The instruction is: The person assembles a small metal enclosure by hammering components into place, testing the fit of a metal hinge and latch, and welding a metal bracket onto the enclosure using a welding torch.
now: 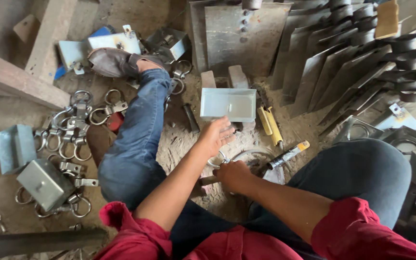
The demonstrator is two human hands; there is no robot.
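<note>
Two bare hands work low over a dusty workshop floor (6,110), between the person's blue-jeaned legs. The left hand (214,136) lies with fingers spread wide, palm down, its fingertips just below a small folded box of grey sheet metal (228,104) that stands on the floor; under its heel sits a round wire ring (216,161). The right hand (233,175) is curled tight about a short wooden handle (207,180), close beside the ring and touching the left wrist. Just right of the hands lies a metal tool with a yellow tip (289,154), and farther off a yellow folded piece (269,124). On the left, beyond the outstretched leg and brown shoe (111,61), a heap of steel ring clasps (75,130) lies beside two more grey sheet-metal boxes (44,183). At the far right, a row of flat steel blades with rolled sockets (352,72) leans one on another.
</note>
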